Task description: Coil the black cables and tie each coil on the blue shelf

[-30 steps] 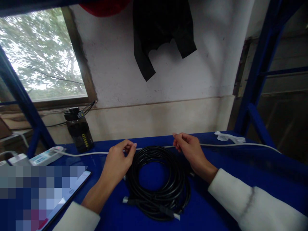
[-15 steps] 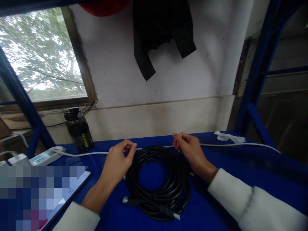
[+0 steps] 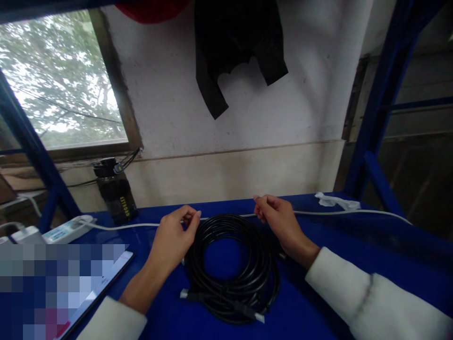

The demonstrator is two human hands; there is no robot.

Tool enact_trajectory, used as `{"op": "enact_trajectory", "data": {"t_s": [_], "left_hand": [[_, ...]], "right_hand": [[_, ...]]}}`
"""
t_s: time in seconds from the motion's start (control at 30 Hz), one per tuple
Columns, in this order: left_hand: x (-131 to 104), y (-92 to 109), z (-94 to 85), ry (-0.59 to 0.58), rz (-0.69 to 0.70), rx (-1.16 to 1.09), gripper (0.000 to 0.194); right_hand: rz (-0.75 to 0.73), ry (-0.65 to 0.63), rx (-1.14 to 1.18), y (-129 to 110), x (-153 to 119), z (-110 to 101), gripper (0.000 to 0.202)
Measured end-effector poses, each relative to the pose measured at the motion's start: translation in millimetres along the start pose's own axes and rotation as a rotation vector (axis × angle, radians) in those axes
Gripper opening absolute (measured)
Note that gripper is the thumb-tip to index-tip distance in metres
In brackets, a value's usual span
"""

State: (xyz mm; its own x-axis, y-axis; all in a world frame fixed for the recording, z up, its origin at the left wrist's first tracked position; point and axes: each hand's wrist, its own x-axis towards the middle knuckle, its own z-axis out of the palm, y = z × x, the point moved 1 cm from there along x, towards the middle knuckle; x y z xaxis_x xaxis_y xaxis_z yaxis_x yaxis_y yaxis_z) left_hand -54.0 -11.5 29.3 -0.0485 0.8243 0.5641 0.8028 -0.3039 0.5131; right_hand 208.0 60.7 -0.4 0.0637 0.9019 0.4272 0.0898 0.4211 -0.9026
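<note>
Coils of black cable (image 3: 196, 271) lie in a round stack on the blue tabletop between my hands. Two plugs with pale metal ends show at the front: one plug (image 3: 193, 295) on the left, another plug (image 3: 251, 312) on the right. A further cable end (image 3: 282, 256) pokes out beneath my right wrist. Curled at the upper left rim of the coil, my left hand (image 3: 179, 231) has thumb and forefinger closed together with nothing visible in them. My right hand (image 3: 278, 217) is raised off the coil's upper right, its fingers likewise curled and holding nothing visible.
A white cord (image 3: 336, 213) runs along the back from a power strip (image 3: 69, 230). A dark bottle (image 3: 118, 198) stands at back left, above a flat device with a screen (image 3: 106, 282). Crumpled white plastic (image 3: 336, 202) lies back right. Blue posts (image 3: 377, 108) flank the table.
</note>
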Motion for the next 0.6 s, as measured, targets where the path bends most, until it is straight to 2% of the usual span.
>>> {"op": "enact_trajectory", "data": {"t_s": [0.6], "left_hand": [[-1.0,-0.5,0.6,-0.022,-0.011,-0.006,0.026]], "right_hand": [[0.023,-0.007,0.002,1.0,0.0,1.5,0.044]]}}
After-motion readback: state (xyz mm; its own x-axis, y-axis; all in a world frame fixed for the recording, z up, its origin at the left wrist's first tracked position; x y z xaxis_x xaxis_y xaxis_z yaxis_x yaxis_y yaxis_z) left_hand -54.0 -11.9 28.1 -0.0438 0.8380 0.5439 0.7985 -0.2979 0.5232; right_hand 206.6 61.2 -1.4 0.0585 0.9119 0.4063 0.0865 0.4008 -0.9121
